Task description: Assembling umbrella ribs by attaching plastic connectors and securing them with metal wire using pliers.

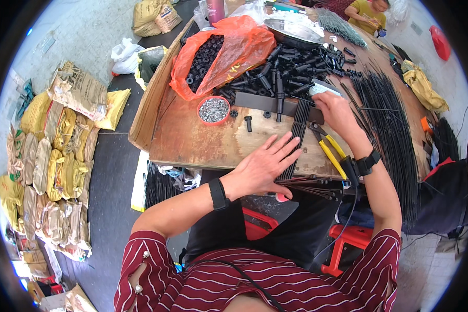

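— On the near edge of the worn wooden table (192,140), what is the person doing?

— The left hand (265,164) is lying flat, fingers spread apart, pressing down a row of thin black rods (296,140) laid side by side. The right hand (335,112) is curling over the far end of that row, where it is meeting a flat black bar (255,101); whether it is pinching anything I cannot tell.

— How far along does it look?

— Early, I'd judge: one small row is lying aligned, while a big sheaf of loose black rods (390,119) is waiting on the right and a heap of black plastic fittings (291,67) is sitting at the far side.

— Counts?

— One pair of yellow-handled pliers (330,151), one red round dish of silvery screws (213,110), one orange plastic bag of black rings (223,52), one steel bowl (291,32). Rods and fittings are too many to count.
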### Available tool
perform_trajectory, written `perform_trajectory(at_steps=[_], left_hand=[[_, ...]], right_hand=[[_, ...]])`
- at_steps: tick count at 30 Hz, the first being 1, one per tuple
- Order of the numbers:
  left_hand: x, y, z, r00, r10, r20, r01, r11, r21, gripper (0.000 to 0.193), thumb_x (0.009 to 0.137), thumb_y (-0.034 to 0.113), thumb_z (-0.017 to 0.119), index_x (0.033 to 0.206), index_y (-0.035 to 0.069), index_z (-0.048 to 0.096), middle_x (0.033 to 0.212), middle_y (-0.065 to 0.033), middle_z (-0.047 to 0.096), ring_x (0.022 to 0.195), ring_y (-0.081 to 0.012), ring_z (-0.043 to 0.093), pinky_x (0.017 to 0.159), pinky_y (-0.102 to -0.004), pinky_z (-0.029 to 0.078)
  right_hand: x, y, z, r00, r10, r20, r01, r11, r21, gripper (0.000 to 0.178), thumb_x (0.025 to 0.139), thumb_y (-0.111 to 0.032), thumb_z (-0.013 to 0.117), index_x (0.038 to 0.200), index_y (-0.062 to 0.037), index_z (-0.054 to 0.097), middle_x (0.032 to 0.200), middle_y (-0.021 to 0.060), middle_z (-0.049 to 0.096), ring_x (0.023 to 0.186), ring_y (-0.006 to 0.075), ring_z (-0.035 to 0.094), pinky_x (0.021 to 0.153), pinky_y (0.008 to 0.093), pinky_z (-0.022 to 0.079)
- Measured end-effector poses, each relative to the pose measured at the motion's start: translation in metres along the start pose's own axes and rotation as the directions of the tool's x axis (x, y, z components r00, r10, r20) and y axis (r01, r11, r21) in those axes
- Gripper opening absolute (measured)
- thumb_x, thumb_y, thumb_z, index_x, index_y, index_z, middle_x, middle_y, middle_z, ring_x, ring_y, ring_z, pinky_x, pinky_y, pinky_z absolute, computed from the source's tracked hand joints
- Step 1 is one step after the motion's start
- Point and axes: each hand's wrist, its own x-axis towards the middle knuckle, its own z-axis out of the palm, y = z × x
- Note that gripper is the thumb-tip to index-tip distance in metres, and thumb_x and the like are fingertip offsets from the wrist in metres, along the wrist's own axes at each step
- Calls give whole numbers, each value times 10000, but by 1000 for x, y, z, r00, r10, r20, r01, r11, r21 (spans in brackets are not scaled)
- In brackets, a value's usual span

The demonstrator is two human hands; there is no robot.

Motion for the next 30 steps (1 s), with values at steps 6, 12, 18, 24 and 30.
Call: perform_trajectory(at_steps=[6, 12, 18, 24, 30], left_hand=[[2, 2, -2, 1000, 1, 5, -1, 1000, -20, 966, 618, 509, 764, 1403, 115, 360, 1477, -187, 278, 1388, -361, 225, 1112, -513, 235], [0, 1, -3, 1000, 3, 21, -2, 999, -39, 946, 632, 498, 760, 1396, 101, 369, 1480, -182, 275, 1390, -359, 223, 1120, -493, 232], [-2, 4, -2, 1000, -4, 19, 5, 997, -76, 919, 633, 447, 777, 1379, 77, 388, 1475, -200, 275, 1393, -358, 216, 1129, -466, 228], [-6, 5, 0, 1000, -18, 20, 18, 1000, -14, 881, 667, 495, 734, 1362, 63, 407, 1467, -206, 287, 1387, -367, 227, 1127, -464, 229], [-4, 3, 5, 1000, 3, 8, -3, 1000, -3, 878, 670, 516, 722, 1361, 74, 409, 1464, -205, 295, 1387, -358, 231, 1124, -459, 238]], right_hand=[[19, 54, -10, 977, 203, 67, -182, 955, -233, 156, 803, -149, 621, 899, -48, 689, 853, 185, 658, 805, 349, 638, 729, 426, 504], [25, 69, 0, 926, 300, 230, -231, 931, -283, 146, 791, -179, 629, 853, -65, 697, 801, 190, 662, 782, 349, 647, 721, 434, 509], [13, 61, -5, 990, 141, 21, -128, 940, -316, 92, 800, -109, 586, 849, -64, 650, 782, 179, 643, 780, 358, 627, 702, 441, 488], [-1, 10, -15, 991, 80, 107, -80, 997, 2, 98, 784, -51, 580, 846, 8, 628, 806, 187, 636, 789, 362, 617, 712, 420, 482], [0, 5, -10, 986, 77, 145, -70, 996, -49, 107, 783, -48, 582, 839, 5, 657, 815, 175, 651, 787, 349, 627, 725, 413, 490]])
